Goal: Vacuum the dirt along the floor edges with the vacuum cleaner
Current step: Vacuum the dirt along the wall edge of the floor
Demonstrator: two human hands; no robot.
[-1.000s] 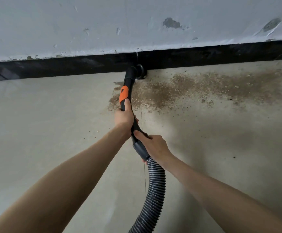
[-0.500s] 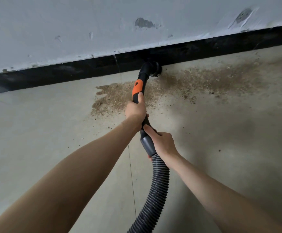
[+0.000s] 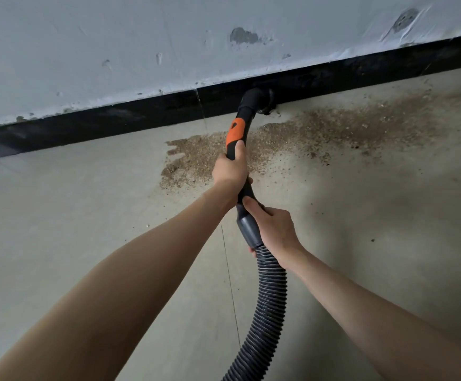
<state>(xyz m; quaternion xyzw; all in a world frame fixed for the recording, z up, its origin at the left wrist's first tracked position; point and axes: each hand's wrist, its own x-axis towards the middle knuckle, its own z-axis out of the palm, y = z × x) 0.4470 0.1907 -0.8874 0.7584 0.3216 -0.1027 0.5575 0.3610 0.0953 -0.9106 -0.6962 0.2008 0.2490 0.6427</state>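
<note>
Wall (image 3: 114, 37), pale and scuffed with small chipped patches, fills the top of the view, and a black baseboard (image 3: 86, 125) runs along its foot, slanting up toward the right. Below it spreads the grey floor (image 3: 59, 215), with a thin seam line crossing it. Brown dirt (image 3: 320, 127) lies in a long band beside the baseboard, thickest in a patch at its left end and thinning toward the right.

A ribbed dark hose (image 3: 267, 303) rises from the bottom edge and joins the vacuum cleaner's curved black handle pipe (image 3: 244, 125), which carries an orange grip patch. Its nozzle (image 3: 265, 101) sits at the floor edge, against the baseboard and just above the dirt band.

The left hand (image 3: 230, 167) grips the pipe just below the orange patch, thumb laid along it. The right hand (image 3: 274, 228) is wrapped round the grey cuff where pipe and hose meet, just behind the left.
</note>
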